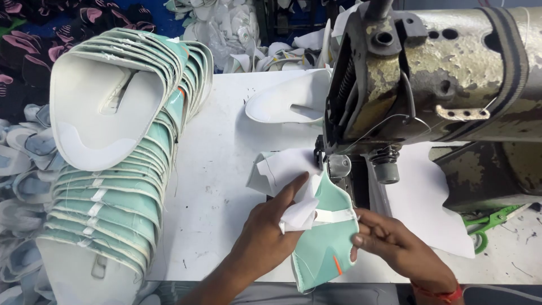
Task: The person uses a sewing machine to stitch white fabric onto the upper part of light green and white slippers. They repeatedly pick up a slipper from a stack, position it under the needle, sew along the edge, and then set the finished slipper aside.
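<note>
- Holding a mint-green shoe upper piece (327, 237) at about 6 o'clock in the view, both hands work right in front of the sewing machine's needle area.
- Left hand (265, 237): its fingers pinch a white lining piece (282, 169) against the green piece, index finger stretched toward 1 o'clock; the thumb is tucked under the white material and cannot be seen.
- Right hand (389, 237): its fingers close on the right edge of the green piece, just below a white strap band that crosses it; a red thread band sits at the wrist, and the forearm is cut off by the bottom edge.
- Old cream sewing machine (451, 68), paint chipped, fills 1 to 3 o'clock; its top and right end run out of view, and the needle itself is hard to make out behind the presser foot (339, 166).
- White bench (214, 186) carries the work; another white upper (288, 101) lies at 12 o'clock, partly hidden behind the machine head.
- Tall nested stack of mint-and-white uppers (118, 169) leans at 9 o'clock, its lower end cut off.
- Green-handled scissors (488, 223) peek out at 4 o'clock, blades hidden under the machine.
- Heaps of further pieces beyond the bench at 11 to 12 o'clock are too jumbled to tell apart.
</note>
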